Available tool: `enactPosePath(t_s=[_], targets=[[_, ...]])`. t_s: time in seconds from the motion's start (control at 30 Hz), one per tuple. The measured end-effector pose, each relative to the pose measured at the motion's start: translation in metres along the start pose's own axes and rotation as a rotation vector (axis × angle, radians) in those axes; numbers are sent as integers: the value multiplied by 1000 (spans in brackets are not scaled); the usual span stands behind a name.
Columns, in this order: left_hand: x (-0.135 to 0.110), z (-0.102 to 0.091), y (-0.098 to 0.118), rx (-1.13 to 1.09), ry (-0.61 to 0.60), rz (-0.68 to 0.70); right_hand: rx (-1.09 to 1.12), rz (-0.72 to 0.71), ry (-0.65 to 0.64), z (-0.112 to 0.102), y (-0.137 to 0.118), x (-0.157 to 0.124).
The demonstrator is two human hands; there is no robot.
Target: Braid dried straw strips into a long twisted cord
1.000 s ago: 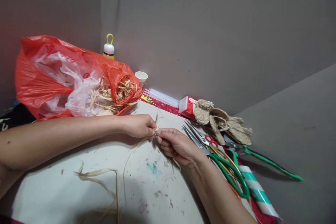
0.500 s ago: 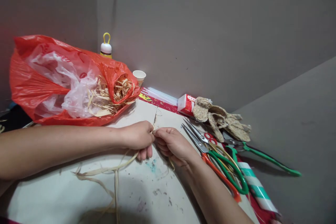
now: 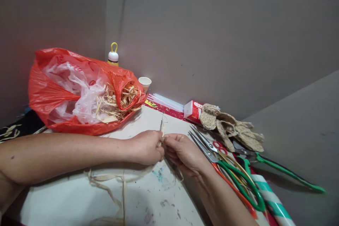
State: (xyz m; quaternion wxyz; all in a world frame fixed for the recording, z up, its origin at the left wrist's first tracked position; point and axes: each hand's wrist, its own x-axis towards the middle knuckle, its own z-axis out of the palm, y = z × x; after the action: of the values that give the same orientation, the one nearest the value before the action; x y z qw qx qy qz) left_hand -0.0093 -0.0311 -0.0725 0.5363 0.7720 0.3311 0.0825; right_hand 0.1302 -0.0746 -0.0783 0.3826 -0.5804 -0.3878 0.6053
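Over the white table (image 3: 143, 197), my left hand (image 3: 148, 146) is closed in a fist around a pale dried husk strip (image 3: 107, 177), whose tail trails leftward across the tabletop. A thin dark pointed piece (image 3: 161, 125) sticks up just beyond the left fingers; I cannot tell what it is. Touching those fingers, my right hand (image 3: 182, 151) pinches thumb against forefinger at the strip's upper end. What exactly lies between the fingertips is mostly hidden. A short loop of strip hangs below the right hand.
A red plastic bag (image 3: 55, 90) with dried husks (image 3: 113, 104) lies left. Behind are a bottle (image 3: 113, 57), a paper cup (image 3: 144, 83), white sticks (image 3: 168, 102) and a red-white box (image 3: 192, 111). Right are woven straw pieces (image 3: 209, 118), scissors (image 3: 239, 180), green-handled pruners (image 3: 288, 171) and a striped roll (image 3: 272, 197).
The whole view has shifted, so everything sits further right and lower. My left lower fingers have curled in closer to the right hand. Both hands remain together at the strip.
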Motion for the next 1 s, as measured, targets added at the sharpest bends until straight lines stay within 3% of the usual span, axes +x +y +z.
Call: enactPosePath(t_s=[0.17,0.23,0.27,0.33,0.37,0.5,0.57,0.67,0.87,1.0], targets=[[8,-33,9,-194,-261,-187,83,1,-79,-11,-7,-3],[14,-43,6,-166,-226,-170,91,12,-122,-13,-7,-2],[16,-46,3,-119,-139,-126,91,16,-137,-14,-7,-2],[20,-45,-2,-81,12,-53,83,26,-156,-15,-6,-1],[21,-42,-4,-124,33,-41,82,27,-159,-16,-5,0],[20,-28,-5,-520,-203,-174,61,40,-179,-18,-2,3],[18,-25,-5,-588,-279,-229,33,45,-200,-20,-2,3],[17,-23,-9,-503,-253,-178,-11,55,-242,-24,-1,4],[22,-21,-18,-111,-132,30,-130,63,-267,-28,1,4],[25,-21,-18,-17,-126,4,-219,44,-237,-28,2,5]])
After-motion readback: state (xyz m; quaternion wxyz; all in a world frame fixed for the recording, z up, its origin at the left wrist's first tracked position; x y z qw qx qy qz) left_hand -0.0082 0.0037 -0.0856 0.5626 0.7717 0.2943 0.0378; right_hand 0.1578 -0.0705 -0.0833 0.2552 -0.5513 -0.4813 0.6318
